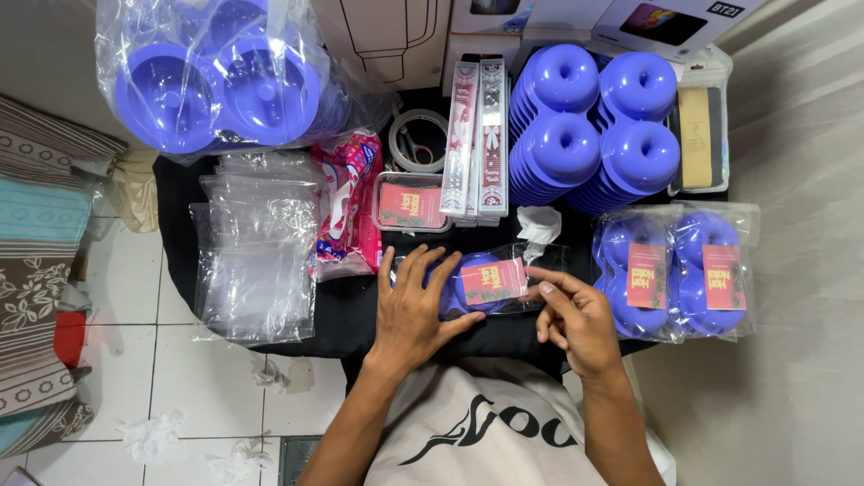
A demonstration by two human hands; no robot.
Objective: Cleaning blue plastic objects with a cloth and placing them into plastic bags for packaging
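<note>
Pressing our left hand (416, 306) flat, fingers spread, on a clear bag (481, 281) that holds purple dishes and a red card, we pinch the bag's right end with the thumb and fingertips of our right hand (576, 322); the bag lies on the black cloth (346, 310) just in front of us. We judge the packing only partly done: finished bags with red cards (677, 274) sit just right of our right hand, while stacks of loose purple dishes (594, 126) behind them and a big plastic sack of more dishes (225, 76) at the far left are not yet bagged. Empty clear bags (256, 247) lie in a pile to our left. Open cloth is scarce: only a narrow strip beside our left wrist, and the cloth's near edge runs close under both hands.
</note>
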